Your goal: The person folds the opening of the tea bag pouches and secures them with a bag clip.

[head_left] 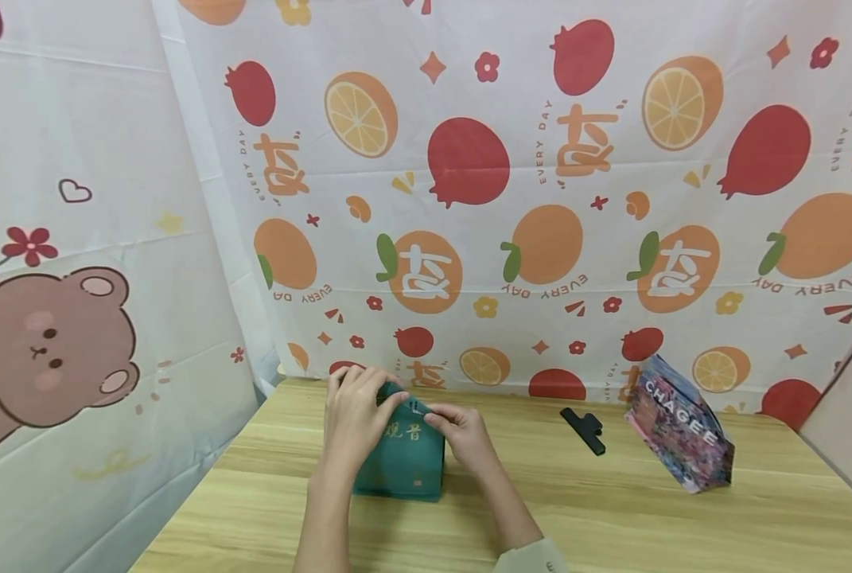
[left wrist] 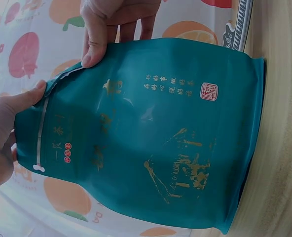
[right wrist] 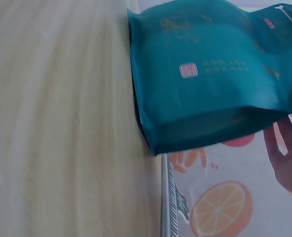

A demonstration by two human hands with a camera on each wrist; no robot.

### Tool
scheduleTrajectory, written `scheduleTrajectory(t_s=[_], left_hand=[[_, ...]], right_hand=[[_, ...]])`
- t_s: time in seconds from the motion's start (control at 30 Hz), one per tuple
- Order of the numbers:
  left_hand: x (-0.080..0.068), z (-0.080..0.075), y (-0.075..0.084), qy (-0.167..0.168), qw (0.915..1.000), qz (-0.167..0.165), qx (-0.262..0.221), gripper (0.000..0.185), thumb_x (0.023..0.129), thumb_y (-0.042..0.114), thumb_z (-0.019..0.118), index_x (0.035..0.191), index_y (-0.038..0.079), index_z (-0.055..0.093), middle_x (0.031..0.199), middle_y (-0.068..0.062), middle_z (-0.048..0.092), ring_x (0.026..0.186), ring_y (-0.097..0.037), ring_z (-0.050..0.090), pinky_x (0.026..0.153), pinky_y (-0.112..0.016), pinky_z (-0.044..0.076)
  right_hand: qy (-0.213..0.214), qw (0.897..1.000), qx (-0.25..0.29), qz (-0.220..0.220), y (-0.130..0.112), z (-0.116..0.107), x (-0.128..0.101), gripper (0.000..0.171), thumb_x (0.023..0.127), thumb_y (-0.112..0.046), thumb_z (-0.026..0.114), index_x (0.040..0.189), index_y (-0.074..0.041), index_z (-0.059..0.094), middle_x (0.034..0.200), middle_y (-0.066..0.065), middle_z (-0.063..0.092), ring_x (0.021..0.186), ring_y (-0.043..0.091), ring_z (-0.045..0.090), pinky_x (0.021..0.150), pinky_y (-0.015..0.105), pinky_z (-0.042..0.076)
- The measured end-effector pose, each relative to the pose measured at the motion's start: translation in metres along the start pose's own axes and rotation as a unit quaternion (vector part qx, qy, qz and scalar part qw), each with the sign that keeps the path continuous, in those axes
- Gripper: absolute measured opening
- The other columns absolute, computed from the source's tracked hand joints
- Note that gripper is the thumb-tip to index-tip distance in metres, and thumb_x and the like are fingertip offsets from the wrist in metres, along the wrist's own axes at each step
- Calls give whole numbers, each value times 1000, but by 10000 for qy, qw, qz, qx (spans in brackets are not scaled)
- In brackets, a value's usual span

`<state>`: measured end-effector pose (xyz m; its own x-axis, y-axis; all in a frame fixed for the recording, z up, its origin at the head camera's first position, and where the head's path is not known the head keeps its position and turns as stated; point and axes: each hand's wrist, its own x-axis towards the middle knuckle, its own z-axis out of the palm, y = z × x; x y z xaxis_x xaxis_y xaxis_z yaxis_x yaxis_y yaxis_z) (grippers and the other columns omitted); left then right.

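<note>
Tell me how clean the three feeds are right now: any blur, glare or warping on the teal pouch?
Head view: evenly lit and sharp, edges bowed by the wide lens; both hands, left hand and right hand, hold the teal pouch top. Left wrist view: crisp, gold print readable, soft sheen on the pouch. Right wrist view: soft, smeared, wooden table washed out.

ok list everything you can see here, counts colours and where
teal pouch: 1, teal with gold print, upright on the table, near left
patterned pouch: 1, multicolour, white lettering, upright at right
clip: 1, black, lying between the pouches
table: 1, light wood
fruit-print cloth: 1, white, orange and red, behind the table
bear-print cloth: 1, white with brown bear, left
left hand: 1, pinches the teal pouch's top
right hand: 1, pinches the same top
</note>
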<state>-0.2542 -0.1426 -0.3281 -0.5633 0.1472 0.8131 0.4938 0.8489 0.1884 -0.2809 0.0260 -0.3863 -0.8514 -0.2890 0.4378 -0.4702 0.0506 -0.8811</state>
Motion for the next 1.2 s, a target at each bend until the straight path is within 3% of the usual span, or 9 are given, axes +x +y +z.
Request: scheduleTrajectory(t_s=[0.23,0.57,0.77,1.0,1.2], left_hand=[[0,-1,1,-6,10000,-11,-25,21,68,18,82,80,10,67,79,0,64,78,-23,51,89,-44,29],[0,-5,0,-246,9995,81,-203,20,70,18,80,83,11,68,83,-1,64,80,-23,51,92,-43,29],[-1,-8,-3,-520,9977,84,-421,20,72,15,79,87,9,68,86,-2,65,83,-23,52,97,-42,27],[-2,-10,-3,-515,9982,87,-292,18,73,14,78,87,9,68,86,-2,65,83,-24,53,95,-43,28],[-3,-12,-3,-576,9980,70,-257,14,76,14,75,87,10,68,85,-1,64,83,-24,53,95,-44,28]], right_hand=[[-762,9968,-52,238,-15,-12,-6,23,93,-1,50,108,13,60,99,22,64,94,30,59,82,35,47],[-266,9994,-47,232,-14,-8,-6,19,91,3,52,102,14,63,95,22,65,91,31,60,78,37,49],[-387,9990,-102,222,-16,-11,-8,20,92,1,52,104,13,63,95,21,65,91,30,60,80,35,48],[-555,9983,-167,-26,-26,-2,-7,24,92,-6,54,112,7,61,101,20,62,89,21,56,76,30,47],[-310,9992,-30,-267,-34,15,-4,24,93,-8,55,112,5,61,103,18,62,87,19,58,75,31,49]])
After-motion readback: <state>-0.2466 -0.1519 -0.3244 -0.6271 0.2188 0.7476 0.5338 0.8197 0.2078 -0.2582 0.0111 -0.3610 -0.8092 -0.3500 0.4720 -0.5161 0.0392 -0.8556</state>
